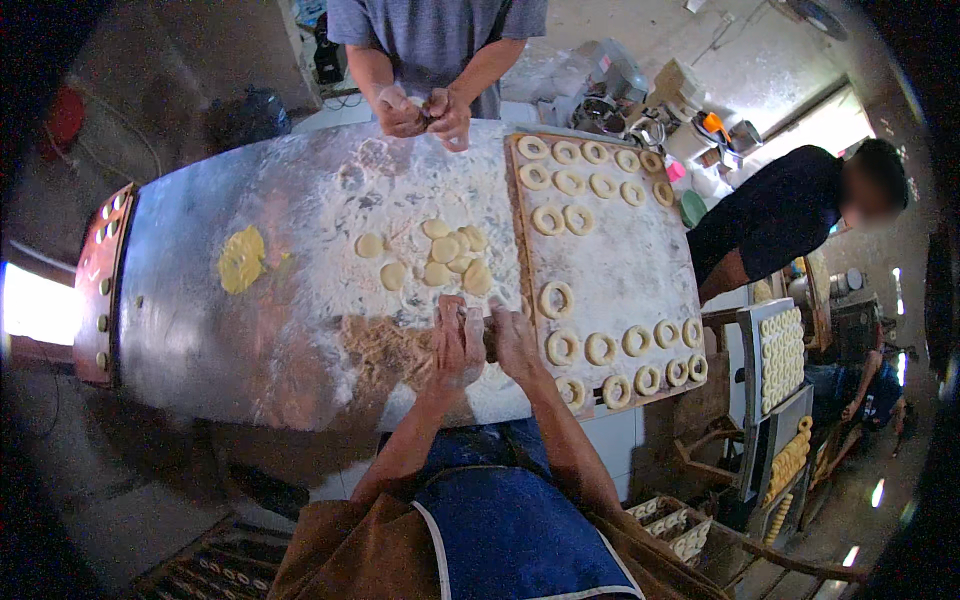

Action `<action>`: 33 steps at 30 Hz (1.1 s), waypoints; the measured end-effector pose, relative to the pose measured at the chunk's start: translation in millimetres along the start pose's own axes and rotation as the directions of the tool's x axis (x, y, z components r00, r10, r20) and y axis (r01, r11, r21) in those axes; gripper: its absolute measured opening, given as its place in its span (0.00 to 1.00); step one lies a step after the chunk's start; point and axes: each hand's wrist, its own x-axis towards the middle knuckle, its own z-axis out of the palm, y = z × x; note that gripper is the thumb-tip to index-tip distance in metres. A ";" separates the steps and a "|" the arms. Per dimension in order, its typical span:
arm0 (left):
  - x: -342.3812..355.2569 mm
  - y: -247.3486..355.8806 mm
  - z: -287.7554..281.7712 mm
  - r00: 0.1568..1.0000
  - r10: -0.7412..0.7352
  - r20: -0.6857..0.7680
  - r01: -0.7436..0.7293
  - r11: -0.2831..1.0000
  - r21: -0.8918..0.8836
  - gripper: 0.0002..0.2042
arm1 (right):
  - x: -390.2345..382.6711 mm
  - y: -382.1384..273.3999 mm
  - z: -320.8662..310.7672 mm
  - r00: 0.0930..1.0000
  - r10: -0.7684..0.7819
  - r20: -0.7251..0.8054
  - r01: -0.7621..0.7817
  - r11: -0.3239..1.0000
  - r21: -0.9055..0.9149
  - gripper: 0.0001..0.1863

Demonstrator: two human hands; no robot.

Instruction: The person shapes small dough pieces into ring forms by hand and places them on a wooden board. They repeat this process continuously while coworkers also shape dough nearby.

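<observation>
At six o'clock from dough discs (477, 277), the left hand (459, 345) and right hand (517, 343) are being held part-curled; any grip is being hidden and cannot be told.

On one flour-dusted rectangular wooden board (625, 270): twenty-three pale ring-shaped dough pieces (544, 301), row by row from the far edge five, five, two, one, five and five. On one broad grey metal-topped table (180, 330): roughly ten flat, round, cream-coloured dough discs (369, 245), not exactly countable for overlap, plus one soft-edged yellow lump (241, 260). On one narrow reddish board (92, 290): about seven small pale pieces (102, 323). One bare left hand (459, 345), one bare right hand (515, 342). One blue apron with white edging (510, 540). Also one person in a grey shirt (430, 35) and two people in dark clothing (780, 205).
</observation>
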 end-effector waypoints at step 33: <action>-42.8 -60.8 181.7 0.935 -0.178 0.305 0.188 0.982 -0.002 0.16 | -23.8 71.4 -173.2 0.925 -0.378 0.027 0.379 0.923 -0.071 0.31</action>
